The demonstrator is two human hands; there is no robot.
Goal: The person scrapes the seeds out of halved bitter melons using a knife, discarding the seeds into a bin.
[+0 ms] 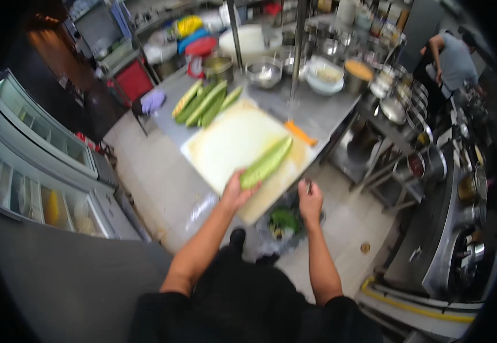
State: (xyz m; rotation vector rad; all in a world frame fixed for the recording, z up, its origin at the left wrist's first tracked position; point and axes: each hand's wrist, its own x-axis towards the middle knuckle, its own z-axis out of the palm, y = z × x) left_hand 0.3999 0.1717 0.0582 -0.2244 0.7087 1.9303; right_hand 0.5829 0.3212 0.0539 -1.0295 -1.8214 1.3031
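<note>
My left hand (236,193) holds the lower end of a long, pale green halved vegetable (267,163), its hollowed-looking face up, over the right part of a stained white cutting board (231,141). To the right of the board's near edge, my right hand (310,198) is closed around a small metal tool (308,186), mostly hidden by the fingers; its kind cannot be told. More long green vegetable pieces (201,103) lie side by side past the board's far left edge. An orange-handled tool (300,133), probably a knife, lies by the board's right edge.
On the steel table (169,124) stand a steel bowl (264,73), a pot (217,68) and white bowls (324,81); upright poles rise from it. Below my right hand is a bag with green scraps (283,221). A glass-topped freezer (43,193) is at left; a person (456,60) bends at far right.
</note>
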